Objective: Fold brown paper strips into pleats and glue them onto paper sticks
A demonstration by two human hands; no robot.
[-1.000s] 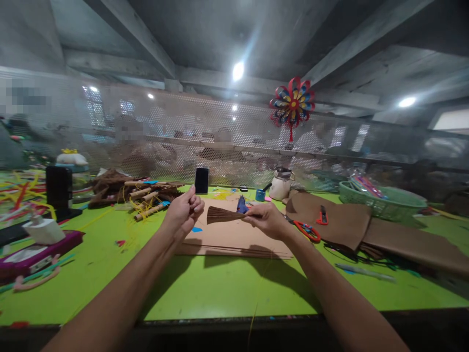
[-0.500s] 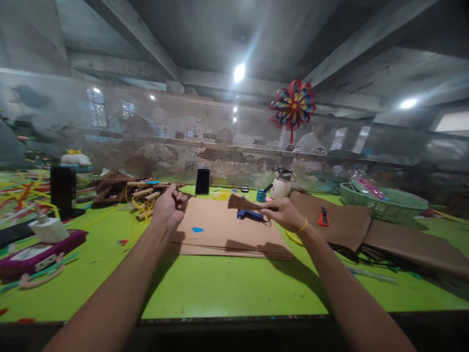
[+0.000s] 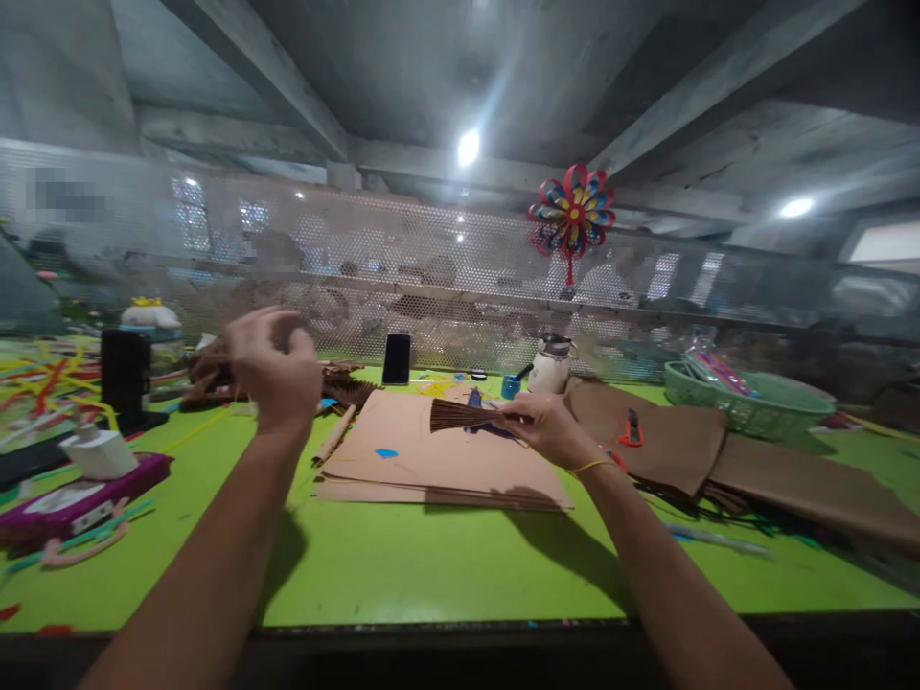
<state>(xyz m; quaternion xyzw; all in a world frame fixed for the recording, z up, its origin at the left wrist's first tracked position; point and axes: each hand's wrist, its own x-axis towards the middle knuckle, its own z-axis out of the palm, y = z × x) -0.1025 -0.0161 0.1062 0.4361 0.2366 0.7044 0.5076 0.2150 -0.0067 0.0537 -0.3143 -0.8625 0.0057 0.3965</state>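
Observation:
My right hand (image 3: 546,426) is closed on the narrow end of a pleated brown paper fan (image 3: 460,414), whose wider end spreads to the left. The fan is above light-brown cardboard sheets (image 3: 424,470). My left hand (image 3: 277,369) is raised at the left, blurred, its thumb apart from its curled fingers and nothing visible between them. Behind it lie crumpled brown paper pieces (image 3: 208,374), partly hidden. A rolled tan paper stick (image 3: 334,437) lies by the sheets' left edge. Under the fan sits a blue glue gun (image 3: 474,401), partly covered.
Brown paper sheets (image 3: 651,441) lie at the right with a red-handled cutter (image 3: 632,428) on them. A green basket (image 3: 776,401), a white jug (image 3: 550,366) and a phone (image 3: 397,359) stand farther back. A purple power strip (image 3: 79,498) sits at the left.
My left hand has moved left and up from beside the cardboard sheets, its fingers loosening. My right hand moved right, then slightly back left, still holding the pleated fan.

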